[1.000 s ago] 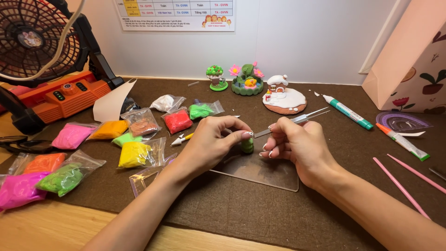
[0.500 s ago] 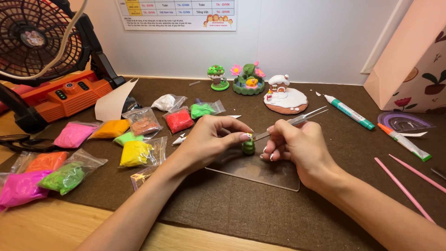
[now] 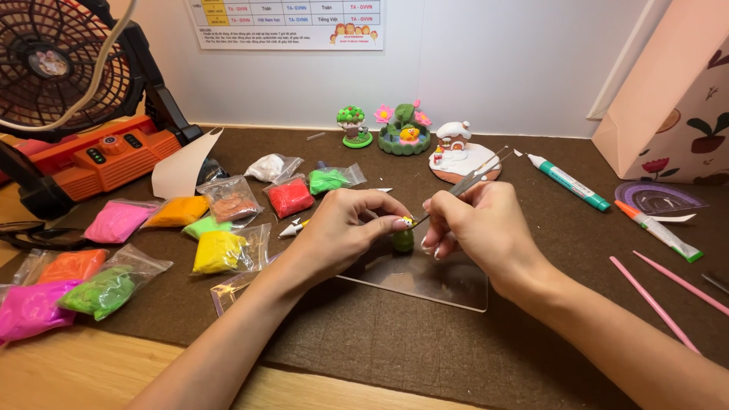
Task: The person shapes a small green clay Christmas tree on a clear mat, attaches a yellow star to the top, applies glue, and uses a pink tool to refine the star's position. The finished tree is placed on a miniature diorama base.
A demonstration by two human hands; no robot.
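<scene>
A person is sitting at a desk covered by a brown felt mat (image 3: 425, 349) and is working on a small green clay figure (image 3: 403, 241) with both bare hands. The soft figure is at risk of being dented or tipped over if the thumb and forefinger pinch harder, and the thin metal tool (image 3: 469, 181) could gouge or knock off the tiny yellow piece (image 3: 408, 222) if its tip slips. The left hand (image 3: 345, 228) is curling around the figure from its left side, fingertips pinching it near the top. The right hand (image 3: 478, 228) is gripping the tool like a pen, fingers closed around its shaft, with the tip touching the yellow piece just above the figure. The figure is standing upright between the two hands, directly under the meeting fingertips, on a clear plastic sheet (image 3: 433, 285) that is lying just below both hands. Bags of coloured clay (image 3: 216, 250) are lying to the left of the left hand, and finished clay models (image 3: 402, 133) are standing beyond the fingers.
</scene>
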